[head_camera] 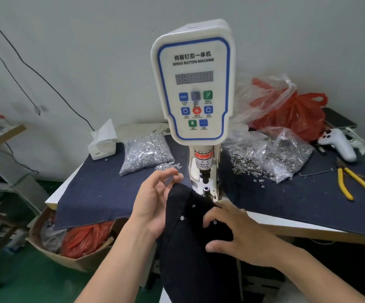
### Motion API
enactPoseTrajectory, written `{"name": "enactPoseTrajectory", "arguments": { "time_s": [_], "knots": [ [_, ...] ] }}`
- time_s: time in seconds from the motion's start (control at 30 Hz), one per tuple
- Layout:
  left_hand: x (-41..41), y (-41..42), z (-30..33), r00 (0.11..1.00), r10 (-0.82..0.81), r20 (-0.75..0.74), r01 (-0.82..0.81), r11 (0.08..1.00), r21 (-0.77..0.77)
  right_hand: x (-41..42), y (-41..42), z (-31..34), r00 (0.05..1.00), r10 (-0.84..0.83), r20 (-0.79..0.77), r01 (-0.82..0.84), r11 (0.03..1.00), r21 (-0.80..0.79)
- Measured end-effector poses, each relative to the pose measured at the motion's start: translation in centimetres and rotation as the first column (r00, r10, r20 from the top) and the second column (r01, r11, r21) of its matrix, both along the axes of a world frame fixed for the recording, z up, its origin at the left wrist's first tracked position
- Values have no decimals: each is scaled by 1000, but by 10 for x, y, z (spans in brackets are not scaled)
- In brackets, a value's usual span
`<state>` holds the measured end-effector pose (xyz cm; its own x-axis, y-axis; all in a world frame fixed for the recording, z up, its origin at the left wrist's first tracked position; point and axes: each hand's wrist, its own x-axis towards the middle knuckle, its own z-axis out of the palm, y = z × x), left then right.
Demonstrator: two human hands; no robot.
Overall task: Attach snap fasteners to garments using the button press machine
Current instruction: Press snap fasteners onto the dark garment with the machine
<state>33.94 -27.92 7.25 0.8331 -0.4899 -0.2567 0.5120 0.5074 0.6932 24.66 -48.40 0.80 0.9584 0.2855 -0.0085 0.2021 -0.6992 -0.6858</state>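
A white servo button machine [193,84] stands at the table's middle, its lower die [206,190] just past the cloth. A black garment [190,248] with three silver snaps hangs over the front edge. My left hand [155,204] holds the garment's left edge, palm turned up, fingers loosely curled with small silver snap parts at the fingertips. My right hand [231,232] grips the garment's right side, fingers curled onto the cloth beside a snap [215,222].
A bag of silver snap caps [146,153] lies left of the machine and a bag of ring parts [269,156] to the right. Yellow pliers [356,184], a white handheld tool [339,143], red plastic bags [290,112], a tissue box [102,143]. A cardboard box [67,241] sits under the table.
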Motion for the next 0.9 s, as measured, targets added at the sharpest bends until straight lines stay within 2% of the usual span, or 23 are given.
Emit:
{"name": "enactPoseTrajectory", "arguments": {
  "time_s": [0.13, 0.2, 0.23, 0.27, 0.3, 0.33, 0.37, 0.4, 0.43, 0.47, 0.5, 0.57, 0.63, 0.73, 0.8, 0.9],
  "knots": [
    [-3, 4, -4, 996, 15, 91, -17, 999, 27, 4, -3, 3, 1000, 4, 21, -1, 994, -109],
    [-6, 11, -7, 958, -16, 285, -18, 993, 116, 3, -8, 10, 999, 45, 7, -44, 995, -87],
    [-8, 17, -8, 897, -82, 434, -6, 980, 199, 1, -11, 15, 998, 60, -8, -60, 997, -47],
    [-10, 24, -8, 786, -201, 584, 4, 947, 321, 0, -15, 20, 997, 72, -23, -72, 997, 5],
    [-13, 30, -7, 631, -357, 689, -15, 883, 470, -1, -19, 25, 996, 82, -38, -80, 995, 52],
    [-14, 34, -6, 463, -541, 703, -64, 770, 635, -2, -24, 30, 995, 92, -50, -87, 992, 94],
    [-14, 38, -8, 306, -707, 638, -170, 618, 767, -3, -28, 34, 992, 107, -65, -97, 986, 137],
    [-15, 41, -12, 205, -816, 541, -278, 481, 831, -3, -30, 38, 988, 129, -83, -112, 975, 190],
    [-16, 43, -16, 155, -881, 447, -350, 374, 859, -4, -33, 42, 983, 155, -98, -127, 961, 246],
    [-19, 43, -18, 151, -909, 389, -375, 311, 873, -4, -34, 46, 978, 178, -107, -141, 948, 285],
    [-21, 42, -18, 168, -912, 375, -354, 299, 886, -4, -35, 50, 974, 196, -111, -156, 943, 294],
    [-18, 45, -16, 239, -880, 410, -265, 347, 900, -2, -37, 54, 972, 206, -112, -175, 954, 243],
    [-13, 51, -13, 310, -828, 466, -188, 427, 884, 2, -38, 56, 975, 184, -125, -168, 978, 127],
    [-9, 51, -18, 355, -792, 497, -127, 486, 865, 8, -38, 57, 982, 136, -135, -148, 986, -81],
    [-9, 46, -26, 388, -787, 479, -123, 471, 873, 9, -39, 58, 985, 123, -122, -139, 981, -135],
    [-6, 42, -36, 420, -794, 440, -183, 401, 897, 12, -43, 60, 985, 102, -141, -109, 993, -43]
  ]
}}
